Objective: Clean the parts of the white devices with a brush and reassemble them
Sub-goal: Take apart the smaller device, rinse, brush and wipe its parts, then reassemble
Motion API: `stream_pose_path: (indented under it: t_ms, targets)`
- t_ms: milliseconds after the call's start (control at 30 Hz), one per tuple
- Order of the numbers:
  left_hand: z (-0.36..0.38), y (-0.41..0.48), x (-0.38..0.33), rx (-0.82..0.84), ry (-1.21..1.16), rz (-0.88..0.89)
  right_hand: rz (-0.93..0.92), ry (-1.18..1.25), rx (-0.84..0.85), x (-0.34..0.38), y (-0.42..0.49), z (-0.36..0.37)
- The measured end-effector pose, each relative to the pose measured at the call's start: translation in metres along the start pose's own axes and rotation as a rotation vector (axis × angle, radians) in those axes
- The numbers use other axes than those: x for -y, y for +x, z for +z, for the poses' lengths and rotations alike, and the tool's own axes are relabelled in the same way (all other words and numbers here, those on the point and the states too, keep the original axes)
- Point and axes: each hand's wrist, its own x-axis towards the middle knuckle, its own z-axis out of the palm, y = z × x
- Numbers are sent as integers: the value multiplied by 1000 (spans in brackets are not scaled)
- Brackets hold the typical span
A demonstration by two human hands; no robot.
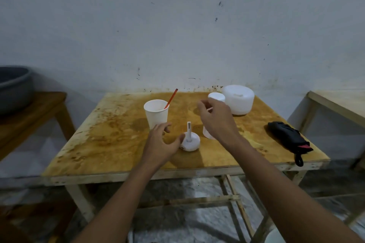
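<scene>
Open left hand (pixel 161 144) beside the white base (pixel 190 144); right hand (pixel 217 122) pinching a thin stick (pixel 209 108).

Nearest, the left hand hovered with fingers spread and holding nothing, its thumb at the left edge of the white base; whether they touched could not be told. The base sat on the table (pixel 98 144) immediately right of that thumb with its stem upright, so the left hand looked the nearer one for a grasp from the side. Just beyond, the right hand was held higher, fingers curled, pinching the stick, which was too small to identify. It hung above a white part (pixel 206 134) that it half hid. Farther back stood the paper cup (pixel 156 114) holding the orange-handled brush (pixel 172 97), then a small white cylinder (pixel 216 96) and the white dome (pixel 239 98).
</scene>
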Motion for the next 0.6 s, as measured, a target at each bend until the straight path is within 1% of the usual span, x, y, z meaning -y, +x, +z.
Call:
stream_pose_path:
  t_ms: [100, 167, 233, 300, 367, 433, 600]
  targets:
    - [-17, 11, 6, -224, 46, -27, -260, -113, 10, 31, 26, 6]
    - [-24, 25, 11, -310, 89, -83, -433, -271, 74, 46, 45, 15]
    - [-25, 35, 13, -298, 81, -172, -573, -493, 170, 54, 57, 24]
    - [-21, 47, 18, -232, 37, -265, -686, -693, 244, 58, 70, 35]
    - [-16, 57, 23, -179, -32, -329, -730, -821, 297, 58, 81, 46]
    - [-11, 66, 28, -160, -106, -366, -720, -888, 339, 56, 90, 55]
    - [0, 69, 25, -211, -183, -348, -682, -894, 376, 50, 98, 62]
